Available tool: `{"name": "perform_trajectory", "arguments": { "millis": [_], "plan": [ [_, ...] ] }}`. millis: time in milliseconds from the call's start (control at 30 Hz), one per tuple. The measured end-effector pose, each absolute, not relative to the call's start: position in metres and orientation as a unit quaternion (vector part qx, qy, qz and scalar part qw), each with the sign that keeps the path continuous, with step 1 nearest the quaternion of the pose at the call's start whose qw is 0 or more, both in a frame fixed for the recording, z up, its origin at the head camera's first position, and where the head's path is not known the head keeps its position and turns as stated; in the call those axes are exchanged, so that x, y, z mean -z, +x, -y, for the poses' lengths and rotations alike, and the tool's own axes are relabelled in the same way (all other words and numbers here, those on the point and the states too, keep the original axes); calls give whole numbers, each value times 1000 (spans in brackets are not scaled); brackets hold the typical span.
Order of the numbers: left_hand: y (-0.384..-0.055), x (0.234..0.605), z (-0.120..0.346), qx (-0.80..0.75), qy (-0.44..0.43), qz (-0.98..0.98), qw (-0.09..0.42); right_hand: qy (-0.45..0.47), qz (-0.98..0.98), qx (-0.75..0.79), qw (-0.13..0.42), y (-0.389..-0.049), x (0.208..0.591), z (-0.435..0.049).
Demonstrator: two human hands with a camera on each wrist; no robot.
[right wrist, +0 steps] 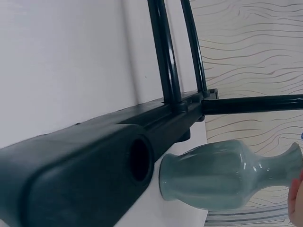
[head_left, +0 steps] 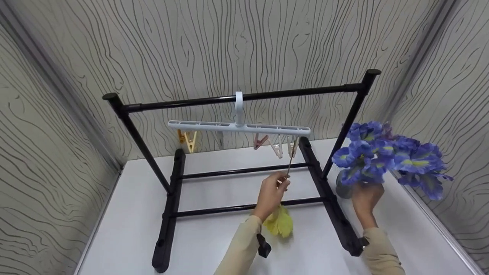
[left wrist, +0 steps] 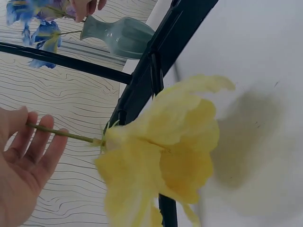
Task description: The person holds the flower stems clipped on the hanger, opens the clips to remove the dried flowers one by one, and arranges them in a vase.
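My left hand [head_left: 272,193] pinches the thin stem of a yellow flower [left wrist: 161,146] between thumb and fingertips. The bloom hangs upside down below the hand. Its stem rises to a pale clothespin [head_left: 292,147] at the right end of a light blue hanger [head_left: 267,129]. My right hand [head_left: 366,198] is at the stems of a bunch of blue flowers [head_left: 386,154], just above the mouth of a grey-green vase [right wrist: 208,175]. The petals partly hide its fingers; in the left wrist view they are curled at the stems.
The hanger hooks over the top bar [head_left: 298,93] of a black rack standing on a white table [head_left: 126,229]. Several other clothespins, including a yellow one [head_left: 191,142] and a pink one [head_left: 260,141], hang from it. Patterned panels [head_left: 214,46] enclose the table. The vase stands beside the rack's right foot [head_left: 336,221].
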State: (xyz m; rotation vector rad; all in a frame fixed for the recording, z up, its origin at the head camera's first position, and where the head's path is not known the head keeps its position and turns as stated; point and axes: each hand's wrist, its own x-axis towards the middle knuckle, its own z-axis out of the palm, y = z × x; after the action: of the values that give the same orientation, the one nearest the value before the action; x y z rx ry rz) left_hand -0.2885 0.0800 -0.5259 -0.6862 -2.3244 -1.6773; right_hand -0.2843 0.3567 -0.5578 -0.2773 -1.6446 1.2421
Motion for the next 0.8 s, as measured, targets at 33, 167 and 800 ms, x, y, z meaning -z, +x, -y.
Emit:
{"name": "perform_trajectory", "arguments": {
  "millis": [33, 167, 800],
  "plan": [
    [-288, 526, -80, 569, -230, 783, 97, -127, 692, -508, 496, -282, 559, -356],
    [-287, 527, -79, 575, -222, 781, 101, -178, 770, -421, 446, -274, 559, -350],
    [-282, 534, -74, 588, -180, 788, 19, 10, 712, -696, 93, -270, 495, -271]
  ]
}}
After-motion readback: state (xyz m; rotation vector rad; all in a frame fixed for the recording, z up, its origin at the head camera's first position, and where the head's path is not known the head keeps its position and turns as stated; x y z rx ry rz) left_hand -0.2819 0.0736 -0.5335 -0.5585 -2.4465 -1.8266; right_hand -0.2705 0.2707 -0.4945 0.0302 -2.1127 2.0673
